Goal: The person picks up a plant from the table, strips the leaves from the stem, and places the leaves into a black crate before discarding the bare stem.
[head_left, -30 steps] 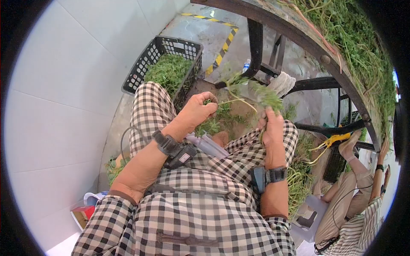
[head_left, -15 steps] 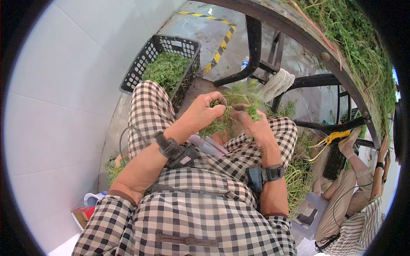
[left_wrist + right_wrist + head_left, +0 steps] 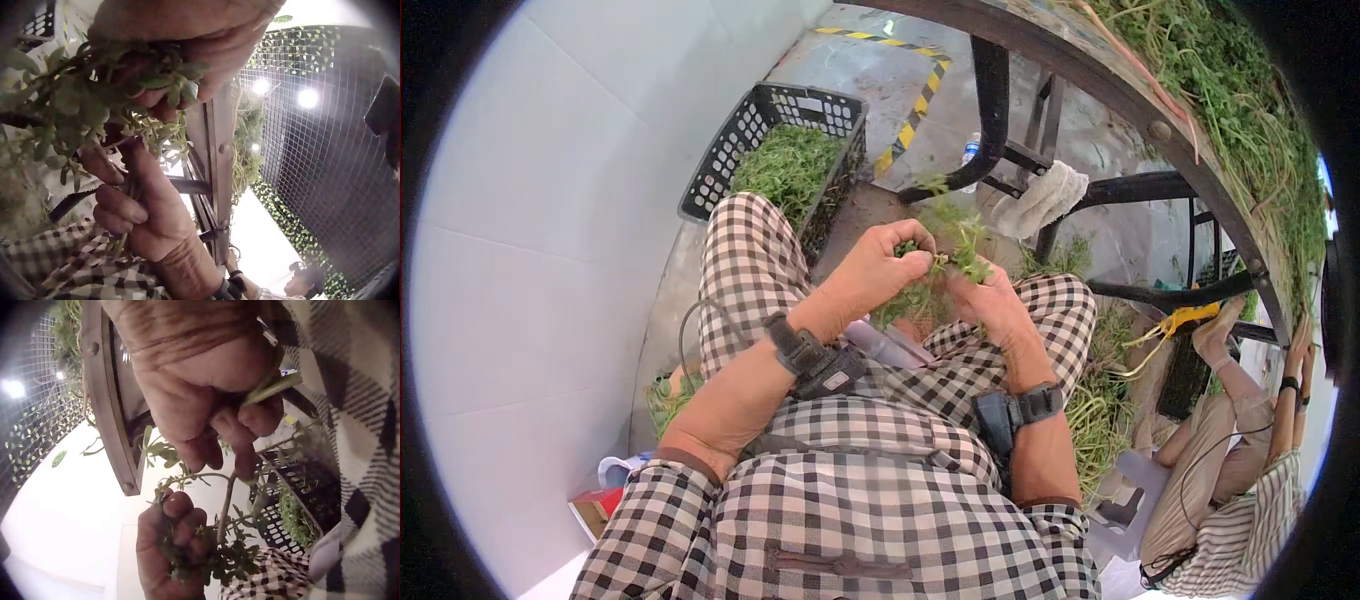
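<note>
In the head view my left hand (image 3: 878,275) has its fingers curled round leafy green sprigs (image 3: 917,300). Close beside it on the right, my right hand (image 3: 995,305) pinches a stem whose leafy top (image 3: 960,235) stands above the fingers. From the left wrist view, leaves (image 3: 69,94) spill out of my left hand (image 3: 187,37), and my right hand (image 3: 156,212) is just below. A cut-looking pale stem end (image 3: 275,387) sticks out of my right hand (image 3: 206,387) in the right wrist view, with my left hand (image 3: 172,544) holding leaves opposite.
A black crate (image 3: 850,150) of greens stands beyond my left knee. The round table's rim (image 3: 1090,75) curves along the upper right, with greens (image 3: 1230,110) on top. A white cloth (image 3: 1045,198) hangs on its black leg. More stems (image 3: 1100,430) lie right, near another person (image 3: 1200,470).
My right hand has moved left and inward, from above the right knee to beside my left hand. The leafy sprig has come along with it. My left hand has shifted slightly right.
</note>
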{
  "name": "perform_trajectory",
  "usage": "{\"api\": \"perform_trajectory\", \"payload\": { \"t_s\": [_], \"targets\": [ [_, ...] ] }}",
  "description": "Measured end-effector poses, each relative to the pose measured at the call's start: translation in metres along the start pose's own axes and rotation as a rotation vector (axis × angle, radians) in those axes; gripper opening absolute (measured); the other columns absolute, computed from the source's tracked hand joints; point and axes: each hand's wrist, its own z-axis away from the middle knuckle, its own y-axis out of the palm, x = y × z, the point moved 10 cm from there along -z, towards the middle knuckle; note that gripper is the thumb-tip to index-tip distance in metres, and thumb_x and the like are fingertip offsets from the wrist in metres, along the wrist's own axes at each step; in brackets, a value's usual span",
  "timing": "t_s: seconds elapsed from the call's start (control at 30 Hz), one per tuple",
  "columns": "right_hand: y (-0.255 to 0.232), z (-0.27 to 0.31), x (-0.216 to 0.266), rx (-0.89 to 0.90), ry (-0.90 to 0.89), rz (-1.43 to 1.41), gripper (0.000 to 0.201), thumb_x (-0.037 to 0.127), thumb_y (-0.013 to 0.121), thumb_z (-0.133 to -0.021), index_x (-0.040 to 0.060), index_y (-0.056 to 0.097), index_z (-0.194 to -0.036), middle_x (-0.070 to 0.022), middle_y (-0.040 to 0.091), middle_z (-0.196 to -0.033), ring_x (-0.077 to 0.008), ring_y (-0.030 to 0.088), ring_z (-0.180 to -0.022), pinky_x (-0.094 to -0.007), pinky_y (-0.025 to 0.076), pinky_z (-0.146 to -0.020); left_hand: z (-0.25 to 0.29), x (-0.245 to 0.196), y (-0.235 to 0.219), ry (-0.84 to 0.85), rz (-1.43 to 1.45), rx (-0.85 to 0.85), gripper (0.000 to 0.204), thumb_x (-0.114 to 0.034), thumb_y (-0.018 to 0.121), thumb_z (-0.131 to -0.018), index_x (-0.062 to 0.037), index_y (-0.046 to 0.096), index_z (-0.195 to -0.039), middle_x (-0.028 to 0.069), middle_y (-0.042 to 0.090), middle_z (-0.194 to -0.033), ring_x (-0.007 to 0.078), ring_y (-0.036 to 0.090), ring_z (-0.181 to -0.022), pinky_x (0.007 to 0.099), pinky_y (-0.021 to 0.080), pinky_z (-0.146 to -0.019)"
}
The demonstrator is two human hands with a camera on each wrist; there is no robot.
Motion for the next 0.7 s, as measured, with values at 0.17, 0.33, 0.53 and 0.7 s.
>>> {"api": "perform_trajectory", "payload": {
  "t_s": [0.17, 0.33, 0.53, 0.7],
  "targets": [
    [0.004, -0.002, -0.01, 0.065, 0.053, 0.109, 0.016, 0.012, 0.057, -0.081, 0.0041, 0.057, -0.095, 0.0032, 0.055, -0.077, -0.0062, 0.047, -0.066, -0.0229, 0.04, -0.058, -0.002, 0.003, 0.002, 0.022, -0.004, 0.001, 0.007, -0.011, 0.053, -0.082, -0.0046, 0.055, -0.086, -0.0054, 0.049, -0.065, 0.0015, 0.041, -0.056, 0.0174, 0.034, -0.05],
    [-0.008, -0.003, -0.007, -0.048, -0.012, -0.024, 0.016, 0.012, 0.059, -0.08, 0.0031, 0.058, -0.093, 0.0011, 0.056, -0.079, -0.0087, 0.05, -0.069, -0.0243, 0.041, -0.061, -0.003, 0.002, -0.008, 0.032, -0.047, -0.06, 0.008, -0.01, 0.052, -0.082, -0.0028, 0.055, -0.085, -0.004, 0.049, -0.065, 0.0031, 0.044, -0.058, 0.0189, 0.036, -0.052],
    [-0.021, 0.004, 0.012, -0.157, -0.242, -0.013, 0.022, 0.013, 0.059, -0.078, 0.0034, 0.059, -0.098, -0.0031, 0.059, -0.09, -0.0115, 0.054, -0.08, -0.0262, 0.043, -0.066, 0.002, 0.004, -0.006, -0.05, -0.075, -0.006, 0.009, -0.01, 0.054, -0.08, -0.0018, 0.055, -0.082, -0.002, 0.05, -0.066, 0.0047, 0.045, -0.062, 0.0205, 0.038, -0.057],
    [-0.03, 0.008, 0.021, -0.2, -0.383, 0.196, 0.024, 0.014, 0.057, -0.076, 0.004, 0.059, -0.098, -0.0048, 0.06, -0.092, -0.0147, 0.055, -0.08, -0.0277, 0.044, -0.066, -0.001, -0.005, 0.007, 0.144, -0.27, 0.052, 0.012, -0.011, 0.055, -0.078, -0.0008, 0.056, -0.083, 0.0008, 0.052, -0.064, 0.0072, 0.047, -0.061, 0.0235, 0.04, -0.058]
  ]
}}
